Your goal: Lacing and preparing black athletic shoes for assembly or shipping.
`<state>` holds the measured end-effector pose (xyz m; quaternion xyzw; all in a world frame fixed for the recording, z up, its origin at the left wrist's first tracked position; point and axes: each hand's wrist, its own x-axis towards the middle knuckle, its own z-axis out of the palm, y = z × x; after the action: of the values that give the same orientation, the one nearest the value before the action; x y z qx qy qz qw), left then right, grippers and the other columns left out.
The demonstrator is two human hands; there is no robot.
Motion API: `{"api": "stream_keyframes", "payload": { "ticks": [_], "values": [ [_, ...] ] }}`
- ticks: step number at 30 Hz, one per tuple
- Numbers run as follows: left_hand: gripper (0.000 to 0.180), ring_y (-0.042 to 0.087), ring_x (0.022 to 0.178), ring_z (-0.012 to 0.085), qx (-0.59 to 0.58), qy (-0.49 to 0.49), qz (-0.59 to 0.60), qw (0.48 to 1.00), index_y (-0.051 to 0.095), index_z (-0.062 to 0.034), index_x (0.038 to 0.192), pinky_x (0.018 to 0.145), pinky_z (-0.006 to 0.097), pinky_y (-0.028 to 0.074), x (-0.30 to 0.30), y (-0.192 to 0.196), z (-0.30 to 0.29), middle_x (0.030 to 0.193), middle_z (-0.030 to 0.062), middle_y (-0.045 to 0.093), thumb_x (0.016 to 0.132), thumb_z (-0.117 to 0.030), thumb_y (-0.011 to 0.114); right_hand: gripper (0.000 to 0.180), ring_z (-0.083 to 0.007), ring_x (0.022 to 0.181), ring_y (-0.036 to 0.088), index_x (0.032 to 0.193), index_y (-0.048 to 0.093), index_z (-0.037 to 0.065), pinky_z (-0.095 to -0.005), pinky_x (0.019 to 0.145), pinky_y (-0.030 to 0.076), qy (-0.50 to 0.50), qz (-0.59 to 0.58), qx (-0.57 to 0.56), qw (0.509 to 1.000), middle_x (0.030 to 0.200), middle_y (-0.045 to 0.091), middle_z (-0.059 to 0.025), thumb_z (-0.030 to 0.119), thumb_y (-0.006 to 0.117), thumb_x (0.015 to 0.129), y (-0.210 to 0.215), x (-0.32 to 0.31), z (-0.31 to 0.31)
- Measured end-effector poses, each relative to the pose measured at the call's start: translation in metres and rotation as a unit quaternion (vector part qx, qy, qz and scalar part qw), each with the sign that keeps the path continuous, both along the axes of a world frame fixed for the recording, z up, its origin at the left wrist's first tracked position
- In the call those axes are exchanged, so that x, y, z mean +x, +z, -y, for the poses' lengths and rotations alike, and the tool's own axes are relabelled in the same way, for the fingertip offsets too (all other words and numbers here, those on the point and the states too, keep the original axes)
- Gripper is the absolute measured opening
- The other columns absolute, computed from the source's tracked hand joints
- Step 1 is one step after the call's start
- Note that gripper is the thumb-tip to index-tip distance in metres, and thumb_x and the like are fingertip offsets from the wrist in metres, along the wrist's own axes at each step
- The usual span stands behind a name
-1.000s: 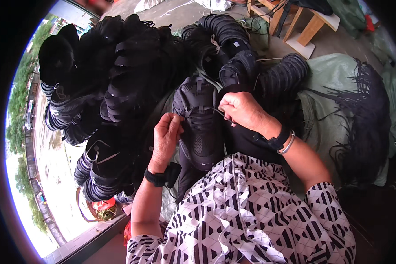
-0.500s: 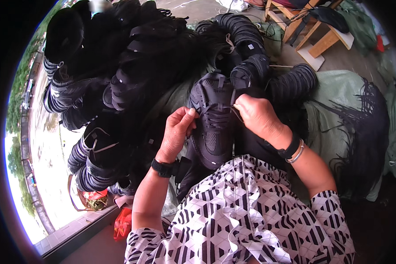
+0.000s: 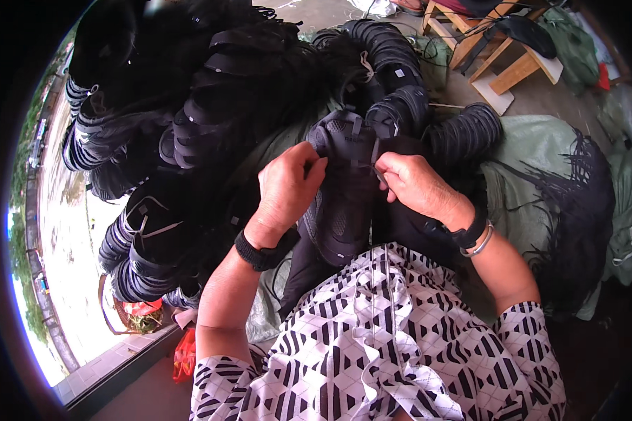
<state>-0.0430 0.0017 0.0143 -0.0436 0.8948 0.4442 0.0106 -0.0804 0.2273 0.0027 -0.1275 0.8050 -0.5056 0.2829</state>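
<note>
Daylight glares left (fisheye rim black), centre sharp.

A single head-worn fisheye view looks steeply down from the person's own head, close over the lap. The forearms enter from the lower edge, and the left hand and right hand sit near centre. Edges bend and darken, so the rim is perhaps unreliable.

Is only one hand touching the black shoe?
No, both the left hand and the right hand grip the black shoe, one on each side.
</note>
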Motion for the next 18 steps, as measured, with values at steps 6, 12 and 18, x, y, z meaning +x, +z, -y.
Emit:
{"api": "stream_keyframes", "payload": {
  "ticks": [6,12,18],
  "values": [
    [0.014,0.057,0.08,0.0284,-0.265,-0.212,-0.15,0.928,0.056,-0.0083,0.074,0.065,0.039,0.049,-0.023,0.019,0.014,0.078,0.0067,0.058,0.073,-0.014,0.068,0.013,-0.0258,0.082,0.057,0.084,0.058,0.005,-0.0364,0.072,0.048,0.171,-0.583,0.046,0.793,0.09,0.054,-0.0064,0.003,0.064,0.073,0.008,-0.026,-0.003],
    [0.027,0.053,0.095,0.026,-0.189,-0.323,-0.235,0.897,0.058,-0.0118,0.085,0.077,0.039,0.05,-0.046,0.037,0.021,0.094,0.0043,0.055,0.063,-0.004,0.072,0.007,-0.023,0.088,0.051,0.08,0.059,0.008,-0.0357,0.076,0.046,0.29,-0.582,0.085,0.755,0.085,0.052,-0.0036,0.008,0.06,0.073,0.015,-0.045,0.006],
    [0.019,0.052,0.097,0.0202,-0.331,-0.49,-0.011,0.806,0.063,-0.0132,0.077,0.072,0.034,0.05,-0.076,0.05,0.01,0.087,-0.0011,0.056,0.064,-0.018,0.075,0.013,-0.0275,0.089,0.051,0.08,0.062,0.006,-0.0383,0.075,0.046,0.424,-0.307,0.163,0.836,0.088,0.056,-0.0072,0.006,0.063,0.067,0.021,-0.067,0.02]
  ]
}}
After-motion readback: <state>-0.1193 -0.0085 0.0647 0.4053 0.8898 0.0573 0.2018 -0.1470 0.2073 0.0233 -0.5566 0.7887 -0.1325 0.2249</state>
